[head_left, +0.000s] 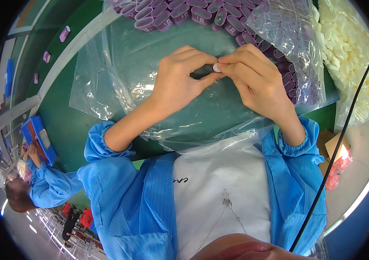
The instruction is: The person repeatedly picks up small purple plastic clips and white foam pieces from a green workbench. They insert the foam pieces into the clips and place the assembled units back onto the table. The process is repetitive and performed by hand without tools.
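Above the middle of the bench, my left hand [178,73] and my right hand [256,80] meet at the fingertips. Pinched between them is a small white-and-purple piece [215,67], white and rounded with a dark purple rim. My fingers cover most of it. Just beyond, a pile of purple oval casings [162,20] spreads over the far side of the bench, with open ends showing. Clear plastic sheeting [184,117] lies under my hands.
A clear plastic bag [286,30] covers casings at far right. Beside it sits a bag of cream-white pieces [342,34]. Single purple casings [65,34] stand along a green strip at left. A co-worker in blue [58,184] works by a blue tray [47,141]. A black cable [345,125] crosses the right side.
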Demonstrator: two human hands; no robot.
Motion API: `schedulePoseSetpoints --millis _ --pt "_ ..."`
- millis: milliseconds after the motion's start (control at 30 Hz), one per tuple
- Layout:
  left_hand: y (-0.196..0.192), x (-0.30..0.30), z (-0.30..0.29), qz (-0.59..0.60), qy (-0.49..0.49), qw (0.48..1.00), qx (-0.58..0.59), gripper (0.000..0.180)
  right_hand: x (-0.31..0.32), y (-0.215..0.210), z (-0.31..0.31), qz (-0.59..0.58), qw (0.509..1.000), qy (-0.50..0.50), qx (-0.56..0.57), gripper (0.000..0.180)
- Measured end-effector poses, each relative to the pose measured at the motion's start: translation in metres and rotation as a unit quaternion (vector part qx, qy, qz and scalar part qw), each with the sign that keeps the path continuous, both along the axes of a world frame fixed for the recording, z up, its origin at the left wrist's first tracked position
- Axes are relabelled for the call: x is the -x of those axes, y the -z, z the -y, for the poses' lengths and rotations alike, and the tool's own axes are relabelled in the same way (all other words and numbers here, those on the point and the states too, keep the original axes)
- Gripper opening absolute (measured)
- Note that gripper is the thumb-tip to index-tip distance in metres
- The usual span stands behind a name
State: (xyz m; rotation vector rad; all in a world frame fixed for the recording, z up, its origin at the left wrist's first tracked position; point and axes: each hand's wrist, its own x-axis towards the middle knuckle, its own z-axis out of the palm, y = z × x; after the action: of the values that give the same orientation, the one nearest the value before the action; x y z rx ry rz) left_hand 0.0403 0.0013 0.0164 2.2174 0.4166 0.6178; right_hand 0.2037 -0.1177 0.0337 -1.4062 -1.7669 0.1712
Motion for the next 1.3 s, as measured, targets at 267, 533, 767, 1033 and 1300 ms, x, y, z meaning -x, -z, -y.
schedulePoseSetpoints --millis 267,533,767,1033,1300 --pt "0.008 -0.001 -0.001 0.031 -0.004 0.999 0.014 0.023 0.012 0.005 -0.002 0.02 0.999 0.032 -0.024 0.029" --pt "0.006 0.003 -0.001 0.005 0.007 1.0 0.014 0.023 -0.007 -0.005 0.007 -0.001 0.999 0.008 0.037 0.025" --pt "0.006 0.003 0.0 0.012 0.01 1.0 -0.002 0.022 -0.012 -0.001 0.007 0.043 0.999 -0.022 0.006 0.025" --pt "0.008 0.005 -0.002 0.048 0.018 0.998 -0.02 0.024 -0.008 0.002 0.003 0.069 0.997 -0.023 -0.04 0.027" --pt "0.011 0.004 -0.003 0.05 0.029 0.998 -0.017 0.022 -0.007 0.01 0.008 0.107 0.993 -0.013 -0.044 0.033"
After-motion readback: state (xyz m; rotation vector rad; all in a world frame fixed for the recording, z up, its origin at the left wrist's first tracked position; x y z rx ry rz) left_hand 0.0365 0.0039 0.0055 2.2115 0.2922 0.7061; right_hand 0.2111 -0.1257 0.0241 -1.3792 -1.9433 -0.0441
